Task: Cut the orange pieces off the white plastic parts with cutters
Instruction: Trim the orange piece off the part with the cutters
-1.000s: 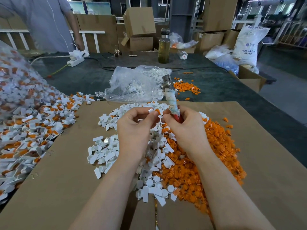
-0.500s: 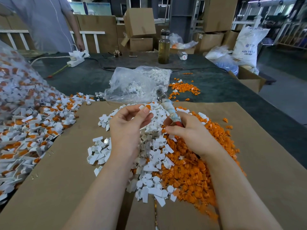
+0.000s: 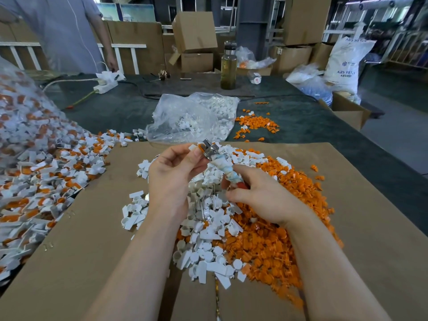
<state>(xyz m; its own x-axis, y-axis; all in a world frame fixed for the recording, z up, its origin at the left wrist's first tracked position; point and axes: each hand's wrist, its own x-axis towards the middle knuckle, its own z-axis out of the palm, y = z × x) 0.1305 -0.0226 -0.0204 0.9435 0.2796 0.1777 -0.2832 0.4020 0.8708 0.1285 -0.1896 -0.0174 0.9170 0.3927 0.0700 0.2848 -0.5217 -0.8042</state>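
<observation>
Setting was a small factory or packing workshop floor, not a home. Evidence: a long work table [image 3: 301,126] covered in dark green felt-like cloth, with flattened brown cardboard [image 3: 370,228] laid on it as a work surface. Bulk heaps of small moulded plastic parts sat on it, white ones [image 3: 203,223] and orange offcuts [image 3: 278,228], plus more in a clear plastic bag [image 3: 192,117]. Stacked cardboard cartons [image 3: 194,31] stood behind the table. A white sack printed "ABS RESIN" [image 3: 345,63] stood at right, i.e. raw moulding material. Steel columns and railings showed in the background. A second person [image 3: 62,31] stood at the far side.
</observation>
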